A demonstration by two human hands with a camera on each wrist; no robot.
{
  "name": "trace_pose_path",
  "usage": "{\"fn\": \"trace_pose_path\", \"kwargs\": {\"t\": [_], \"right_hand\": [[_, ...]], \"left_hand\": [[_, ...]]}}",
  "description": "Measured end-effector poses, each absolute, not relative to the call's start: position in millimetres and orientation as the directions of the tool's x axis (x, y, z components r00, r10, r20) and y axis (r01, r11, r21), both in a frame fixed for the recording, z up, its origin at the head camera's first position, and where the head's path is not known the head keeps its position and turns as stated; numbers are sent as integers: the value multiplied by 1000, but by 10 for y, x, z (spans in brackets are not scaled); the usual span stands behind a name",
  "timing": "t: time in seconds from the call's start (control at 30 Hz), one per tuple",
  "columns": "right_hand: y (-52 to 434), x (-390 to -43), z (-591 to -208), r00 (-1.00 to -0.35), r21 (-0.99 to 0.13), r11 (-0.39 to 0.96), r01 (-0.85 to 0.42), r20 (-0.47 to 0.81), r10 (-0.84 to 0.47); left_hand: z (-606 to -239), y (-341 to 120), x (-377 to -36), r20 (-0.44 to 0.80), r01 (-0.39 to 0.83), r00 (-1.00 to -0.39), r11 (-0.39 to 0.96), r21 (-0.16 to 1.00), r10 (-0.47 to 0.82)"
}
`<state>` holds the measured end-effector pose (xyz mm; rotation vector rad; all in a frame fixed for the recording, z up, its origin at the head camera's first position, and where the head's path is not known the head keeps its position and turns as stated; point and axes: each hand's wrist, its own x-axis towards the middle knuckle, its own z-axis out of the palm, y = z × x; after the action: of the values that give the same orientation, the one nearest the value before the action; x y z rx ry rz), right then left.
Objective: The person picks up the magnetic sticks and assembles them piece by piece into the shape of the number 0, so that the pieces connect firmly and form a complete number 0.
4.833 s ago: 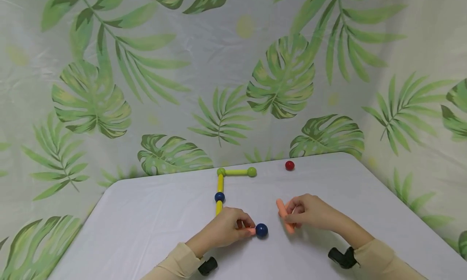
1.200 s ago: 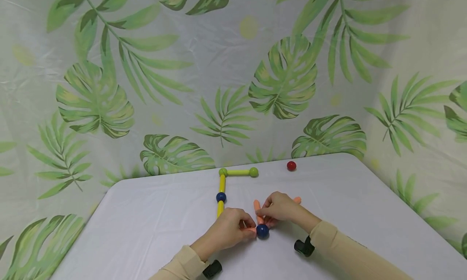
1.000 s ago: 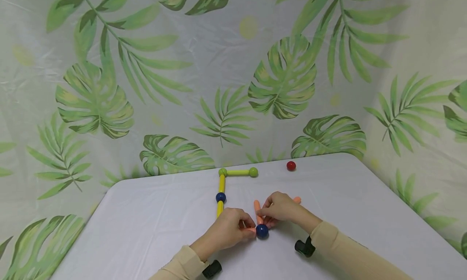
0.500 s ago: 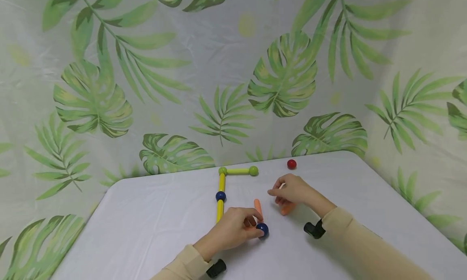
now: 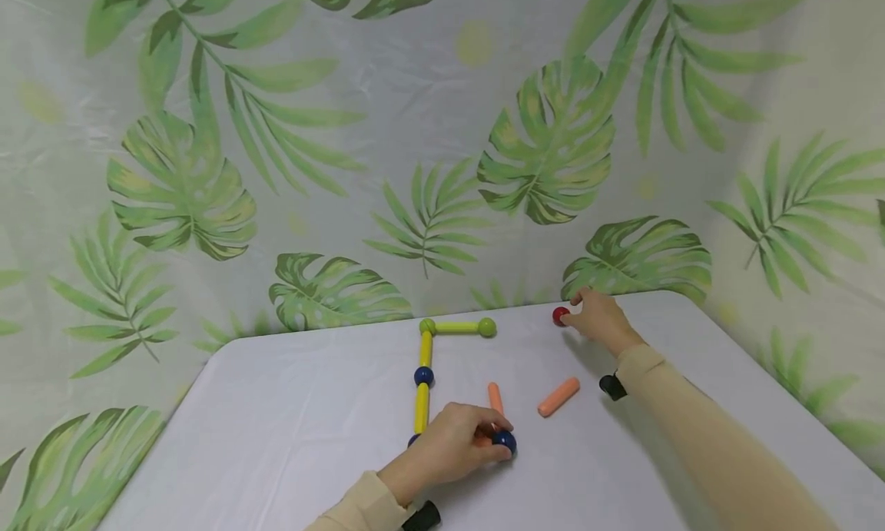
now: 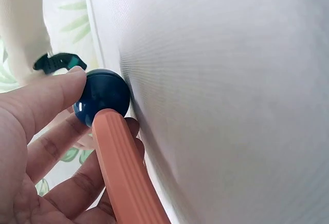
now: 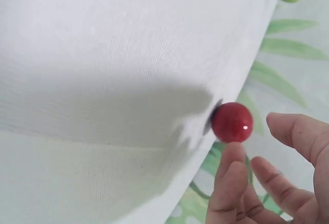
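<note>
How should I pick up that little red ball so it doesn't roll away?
Pinch the red ball across its middle, coming down from above with thumb on one side and a finger on the other. It is round and sits loose on the table, so a push from one side would likely roll it.

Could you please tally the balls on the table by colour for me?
Green balls: 2
Blue balls: 3, one gripped by the left hand and one mostly hidden behind it
Red ball: 1
Total: 6
</note>
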<state>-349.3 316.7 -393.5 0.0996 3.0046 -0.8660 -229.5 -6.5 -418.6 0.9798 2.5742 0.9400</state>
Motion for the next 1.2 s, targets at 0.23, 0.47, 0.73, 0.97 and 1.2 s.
{"fn": "trace_pose_path", "kwargs": {"t": [0.23, 0.47, 0.73, 0.97, 1.2], "right_hand": [[3128, -3627, -4079, -998, -462, 885, 52, -45, 36], [3068, -3662, -4116, -999, -448, 893, 40, -17, 36], [2970, -3570, -4050, -997, -521, 853, -32, -47, -66], [2824, -3531, -4042, -987, -569, 820, -53, -96, -130], [2660, -3486, -4048, -973, -586, 807, -74, -133, -186]], "left_hand": [[-4204, -70, -2245, 23, 514, -752, 565, 645, 658], [-4204, -67, -2237, 44, 523, -745, 542, 658, 665], [-4201, -58, -2251, 44, 524, -743, 538, 660, 668], [-4194, -58, -2261, 49, 529, -745, 545, 651, 665], [-4203, -58, -2273, 52, 535, -744, 547, 644, 667]]}}
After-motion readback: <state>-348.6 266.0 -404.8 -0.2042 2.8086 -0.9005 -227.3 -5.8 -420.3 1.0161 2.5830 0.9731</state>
